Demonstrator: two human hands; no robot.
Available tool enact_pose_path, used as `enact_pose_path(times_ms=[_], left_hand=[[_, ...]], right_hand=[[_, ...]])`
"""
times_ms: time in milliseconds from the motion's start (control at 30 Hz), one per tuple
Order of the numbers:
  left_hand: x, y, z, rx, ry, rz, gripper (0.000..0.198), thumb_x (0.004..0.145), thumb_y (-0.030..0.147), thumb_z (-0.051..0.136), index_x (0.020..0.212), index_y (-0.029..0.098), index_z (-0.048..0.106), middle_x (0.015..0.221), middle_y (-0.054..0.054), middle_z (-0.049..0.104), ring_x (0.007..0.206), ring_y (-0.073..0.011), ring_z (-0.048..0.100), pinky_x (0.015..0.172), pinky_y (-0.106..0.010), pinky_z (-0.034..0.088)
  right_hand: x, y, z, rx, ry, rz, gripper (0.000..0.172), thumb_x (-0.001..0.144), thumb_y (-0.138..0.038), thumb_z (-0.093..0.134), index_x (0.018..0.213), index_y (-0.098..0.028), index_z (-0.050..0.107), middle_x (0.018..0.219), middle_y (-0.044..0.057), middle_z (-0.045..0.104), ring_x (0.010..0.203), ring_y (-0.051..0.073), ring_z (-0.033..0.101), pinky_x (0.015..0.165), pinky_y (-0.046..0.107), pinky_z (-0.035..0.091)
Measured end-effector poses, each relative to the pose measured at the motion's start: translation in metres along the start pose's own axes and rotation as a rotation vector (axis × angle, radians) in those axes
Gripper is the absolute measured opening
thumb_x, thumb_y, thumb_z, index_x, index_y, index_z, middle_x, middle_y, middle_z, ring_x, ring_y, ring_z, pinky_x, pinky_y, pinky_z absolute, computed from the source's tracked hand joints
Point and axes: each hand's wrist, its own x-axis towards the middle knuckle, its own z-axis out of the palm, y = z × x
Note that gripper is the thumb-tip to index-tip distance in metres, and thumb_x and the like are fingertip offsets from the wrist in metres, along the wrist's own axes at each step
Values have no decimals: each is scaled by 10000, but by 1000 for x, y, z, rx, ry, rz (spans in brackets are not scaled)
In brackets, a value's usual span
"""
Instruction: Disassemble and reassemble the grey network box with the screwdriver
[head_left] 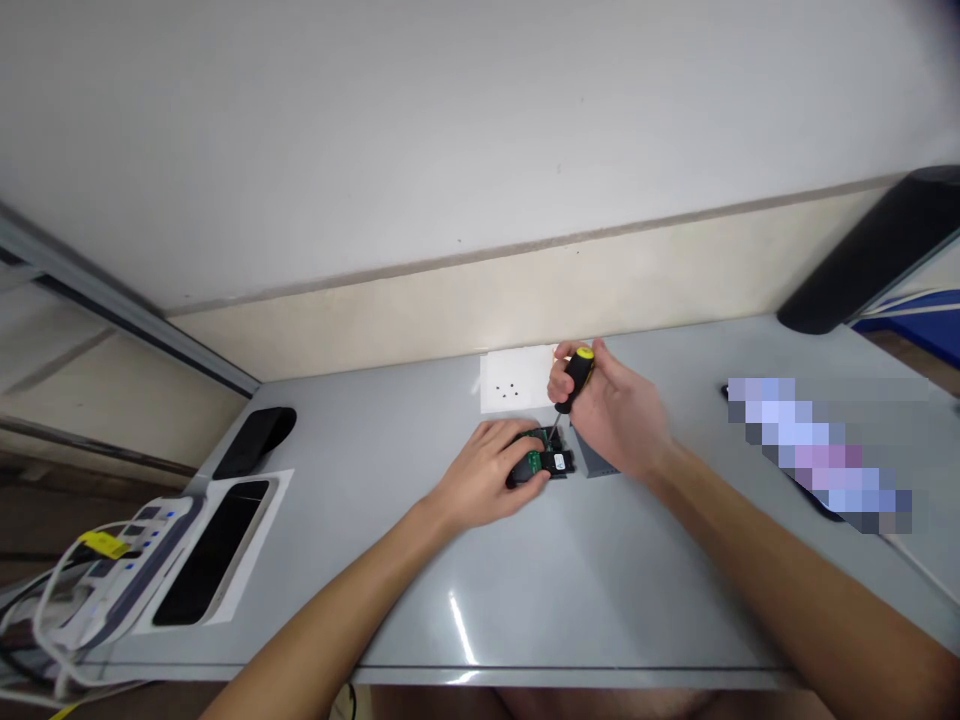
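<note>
My left hand (pixel 499 470) presses a small opened black device with a green circuit board (pixel 559 461) onto the grey table, fingers closed round its left side. In my right hand (pixel 619 405) is a screwdriver (pixel 579 372) with a black and yellow handle, tilted, its shaft pointing down to the board. Whether the tip sits in a screw is too small to tell. A dark grey flat panel (pixel 595 459) lies beside the device, partly under my right hand. Behind them, several tiny dark pieces, probably screws, rest on a white paper sheet (pixel 499 372).
At the left stand a power strip (pixel 139 565) with cables and a black phone (pixel 214 550) on white paper. A black object (pixel 253 442) lies behind them. On the right are a blurred-out device (pixel 821 450) with a cable and a black cylinder (pixel 862 260). A wall closes the back.
</note>
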Motion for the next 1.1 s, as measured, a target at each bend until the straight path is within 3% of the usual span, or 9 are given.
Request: enact_pose_path(times_ms=[200, 367, 667, 833, 1000, 1100], left_hand=[[0, -1, 0, -5, -9, -11, 167, 996, 287, 616, 1142, 217, 658, 1303, -110, 700, 1176, -279, 676, 1002, -474, 558], [0, 0, 0, 1, -3, -6, 197, 997, 299, 620, 1169, 213, 659, 1289, -114, 702, 1166, -276, 676, 1001, -467, 556], [1, 0, -1, 12, 1, 15, 178, 1011, 304, 606, 1150, 205, 654, 1276, -122, 710, 1172, -277, 680, 992, -455, 559], [1, 0, -1, 23, -3, 12, 178, 1010, 309, 611, 1139, 196, 657, 1268, -124, 711, 1145, -280, 684, 968, -456, 570], [1, 0, -2, 13, -6, -1, 175, 1013, 312, 605, 1146, 212, 660, 1286, -113, 705, 1163, -275, 681, 994, -463, 563], [1, 0, -2, 11, -12, -9, 181, 1009, 311, 609, 1152, 212, 661, 1287, -114, 702, 1160, -274, 681, 992, -461, 563]], right_hand=[[0, 0, -2, 1, -34, -26, 389, 933, -553, 702, 753, -246, 544, 701, -5, 475, 659, 166, 447, 683, 329, 442], [5, -6, -15, -39, -56, 9, 360, 914, -551, 720, 780, -229, 632, 851, 33, 579, 749, 181, 549, 735, 349, 491], [4, 4, -4, 31, -39, -7, 535, 974, -715, 508, 774, -236, 635, 696, 1, 399, 638, 170, 382, 651, 334, 415], [1, 3, -7, 44, -59, -17, 371, 927, -574, 685, 782, -238, 630, 685, -7, 401, 629, 163, 349, 625, 322, 364], [3, 2, -12, -53, -49, -93, 345, 901, -531, 725, 751, -234, 633, 820, 28, 523, 760, 180, 484, 729, 332, 434], [5, 1, -15, -99, -55, -80, 296, 926, -525, 694, 831, -245, 682, 846, 30, 550, 780, 187, 515, 735, 333, 451]])
